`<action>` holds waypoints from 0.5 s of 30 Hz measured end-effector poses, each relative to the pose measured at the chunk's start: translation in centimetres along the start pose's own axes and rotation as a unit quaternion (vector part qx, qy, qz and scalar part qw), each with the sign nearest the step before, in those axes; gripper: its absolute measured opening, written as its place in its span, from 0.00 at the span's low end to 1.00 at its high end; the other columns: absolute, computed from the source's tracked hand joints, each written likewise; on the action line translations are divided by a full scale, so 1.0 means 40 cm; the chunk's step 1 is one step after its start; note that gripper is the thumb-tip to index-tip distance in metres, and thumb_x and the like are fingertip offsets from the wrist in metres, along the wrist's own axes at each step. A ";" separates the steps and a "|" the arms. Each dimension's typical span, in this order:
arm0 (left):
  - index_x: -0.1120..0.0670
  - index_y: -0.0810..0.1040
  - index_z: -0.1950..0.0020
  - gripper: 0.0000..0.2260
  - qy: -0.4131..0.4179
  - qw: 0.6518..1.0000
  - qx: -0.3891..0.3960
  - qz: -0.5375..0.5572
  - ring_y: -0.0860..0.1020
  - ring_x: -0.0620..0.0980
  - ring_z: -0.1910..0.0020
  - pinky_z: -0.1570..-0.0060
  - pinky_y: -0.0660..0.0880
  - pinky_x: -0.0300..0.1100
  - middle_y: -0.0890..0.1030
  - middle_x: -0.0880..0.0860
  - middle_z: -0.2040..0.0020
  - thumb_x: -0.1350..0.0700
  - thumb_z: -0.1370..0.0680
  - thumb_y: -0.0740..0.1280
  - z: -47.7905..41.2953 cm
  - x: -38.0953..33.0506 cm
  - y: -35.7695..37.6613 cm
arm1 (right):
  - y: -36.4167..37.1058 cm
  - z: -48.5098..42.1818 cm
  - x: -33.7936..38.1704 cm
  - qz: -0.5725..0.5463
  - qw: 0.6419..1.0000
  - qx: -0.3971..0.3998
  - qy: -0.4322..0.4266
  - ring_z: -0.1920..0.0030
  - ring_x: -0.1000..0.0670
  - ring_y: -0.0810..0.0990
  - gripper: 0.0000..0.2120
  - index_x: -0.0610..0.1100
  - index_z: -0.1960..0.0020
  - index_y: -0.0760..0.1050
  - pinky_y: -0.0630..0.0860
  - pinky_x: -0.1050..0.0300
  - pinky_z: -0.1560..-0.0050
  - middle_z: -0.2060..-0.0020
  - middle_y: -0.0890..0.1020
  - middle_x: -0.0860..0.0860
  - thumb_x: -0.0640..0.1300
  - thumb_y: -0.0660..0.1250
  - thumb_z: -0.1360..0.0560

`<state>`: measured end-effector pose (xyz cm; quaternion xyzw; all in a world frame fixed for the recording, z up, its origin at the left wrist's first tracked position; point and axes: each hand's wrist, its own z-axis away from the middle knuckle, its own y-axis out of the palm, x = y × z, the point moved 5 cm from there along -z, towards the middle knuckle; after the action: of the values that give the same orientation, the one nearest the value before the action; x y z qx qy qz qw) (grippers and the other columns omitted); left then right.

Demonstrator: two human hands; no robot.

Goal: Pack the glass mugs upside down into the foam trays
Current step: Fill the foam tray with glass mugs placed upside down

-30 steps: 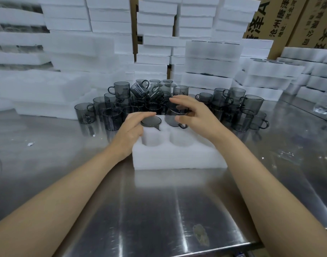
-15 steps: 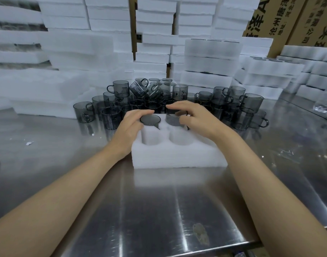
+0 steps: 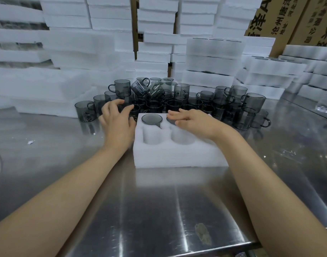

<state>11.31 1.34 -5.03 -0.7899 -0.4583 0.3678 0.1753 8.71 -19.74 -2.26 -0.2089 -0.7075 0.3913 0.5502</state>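
Head view: A white foam tray (image 3: 177, 156) is seen at the middle of a steel desk (image 3: 159, 210), with a crowd of smoky glass mugs (image 3: 181, 102) standing just behind it. One inverted mug (image 3: 152, 119) is seated in the tray's far-left pocket, base up. A second mug (image 3: 170, 121), in the pocket beside it, is largely covered by the right hand (image 3: 192, 120), whose fingers are laid out nearly straight and flat on it. The left hand (image 3: 116, 119) is held off the tray's far-left corner, fingers spread and half-curled over the nearest loose mugs; nothing is seen gripped in it.

The two near pockets (image 3: 152, 136) are shown empty. The tray's right end is hidden by the right forearm.

The coming pick is judged to turn on this: the loose mugs lie just beyond the left hand's fingertips, most of them mouth up with their long axis vertical, so each would have to be turned over. The left hand is the nearer one to them, and the empty pockets lie back toward the person.

Stacks of foam trays (image 3: 155, 34) and cardboard cartons (image 3: 270, 15) are piled behind.
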 end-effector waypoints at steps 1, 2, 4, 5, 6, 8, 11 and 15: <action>0.54 0.78 0.37 0.15 0.008 1.000 0.008 -0.010 0.59 0.59 0.30 0.39 0.57 0.50 0.68 0.57 0.31 0.62 0.24 0.65 0.001 -0.002 0.006 | -0.001 0.003 0.000 -0.030 1.000 -0.002 0.001 0.25 0.56 0.57 0.18 0.47 0.33 0.74 0.51 0.58 0.26 0.28 0.68 0.55 0.37 0.59 0.21; 0.54 0.78 0.38 0.14 0.011 1.000 0.016 -0.010 0.59 0.58 0.30 0.38 0.56 0.50 0.67 0.57 0.31 0.61 0.23 0.66 0.002 -0.003 0.010 | -0.002 0.007 0.001 -0.064 0.998 -0.008 0.001 0.26 0.57 0.60 0.18 0.46 0.34 0.76 0.54 0.60 0.27 0.29 0.70 0.54 0.36 0.60 0.22; 0.55 0.80 0.41 0.11 0.007 1.000 0.022 0.002 0.58 0.54 0.32 0.36 0.57 0.51 0.68 0.58 0.31 0.60 0.23 0.66 0.001 -0.004 0.015 | -0.005 0.014 0.004 -0.103 0.994 -0.031 -0.006 0.30 0.58 0.67 0.16 0.46 0.38 0.79 0.60 0.64 0.31 0.31 0.73 0.53 0.36 0.62 0.23; 0.55 0.80 0.42 0.10 0.008 1.000 0.023 -0.002 0.59 0.54 0.32 0.35 0.59 0.53 0.69 0.59 0.32 0.59 0.22 0.65 0.000 -0.004 0.015 | -0.005 0.016 0.006 -0.104 0.994 -0.041 -0.012 0.32 0.59 0.69 0.15 0.46 0.39 0.80 0.61 0.65 0.32 0.32 0.74 0.52 0.37 0.63 0.24; 0.55 0.80 0.42 0.10 0.014 1.000 0.024 -0.006 0.60 0.54 0.33 0.34 0.60 0.54 0.69 0.58 0.32 0.59 0.22 0.65 0.000 -0.005 0.014 | -0.005 0.017 0.008 -0.099 0.994 -0.049 -0.016 0.33 0.60 0.70 0.15 0.46 0.40 0.80 0.61 0.66 0.34 0.33 0.75 0.52 0.38 0.63 0.24; 0.54 0.79 0.40 0.11 0.033 0.999 0.033 0.003 0.59 0.54 0.31 0.35 0.57 0.53 0.68 0.55 0.30 0.60 0.22 0.64 0.002 -0.010 0.014 | -0.005 0.018 0.008 -0.082 0.995 -0.055 -0.016 0.35 0.62 0.70 0.15 0.48 0.40 0.80 0.61 0.68 0.36 0.33 0.75 0.54 0.39 0.63 0.24; 0.52 0.73 0.33 0.16 0.063 0.994 0.076 -0.042 0.56 0.54 0.27 0.35 0.53 0.51 0.67 0.52 0.27 0.60 0.21 0.61 0.007 -0.010 0.023 | -0.005 0.015 0.005 -0.074 0.996 -0.055 -0.013 0.36 0.63 0.70 0.14 0.48 0.40 0.80 0.61 0.68 0.36 0.33 0.75 0.55 0.39 0.63 0.23; 0.56 0.76 0.37 0.14 0.095 0.988 0.097 -0.069 0.58 0.53 0.27 0.34 0.52 0.50 0.71 0.52 0.31 0.62 0.22 0.61 0.009 -0.011 0.027 | -0.012 0.009 -0.006 -0.122 0.988 -0.098 0.010 0.43 0.57 0.77 0.13 0.46 0.40 0.80 0.72 0.68 0.44 0.39 0.79 0.53 0.40 0.61 0.20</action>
<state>11.57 0.40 -5.74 -0.7669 -0.4555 0.3207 0.3185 8.51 -20.31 -2.05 -0.1778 -0.7569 0.2479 0.5780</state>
